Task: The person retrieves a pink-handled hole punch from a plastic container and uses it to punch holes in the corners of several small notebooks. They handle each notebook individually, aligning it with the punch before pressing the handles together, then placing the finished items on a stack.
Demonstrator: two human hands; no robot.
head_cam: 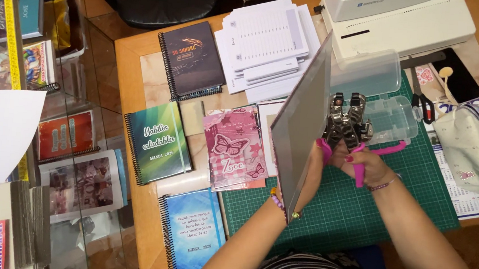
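My left hand (309,177) holds a grey rectangular sheet of card (297,127) upright on its edge above the green cutting mat (406,193). My right hand (368,164) grips the pink handles of a metal punch plier (347,123), whose jaws sit against the card's right edge. Both hands are close together over the mat's middle.
Spiral notebooks lie to the left: a dark one (191,59), a green one (156,142), a blue one (192,230) and a pink butterfly cover (232,148). Behind are stacked white pages (266,45), a white binding machine (394,18), clear tubs (378,77), scissors (423,100) and a pouch (475,147). Glass shelving stands left.
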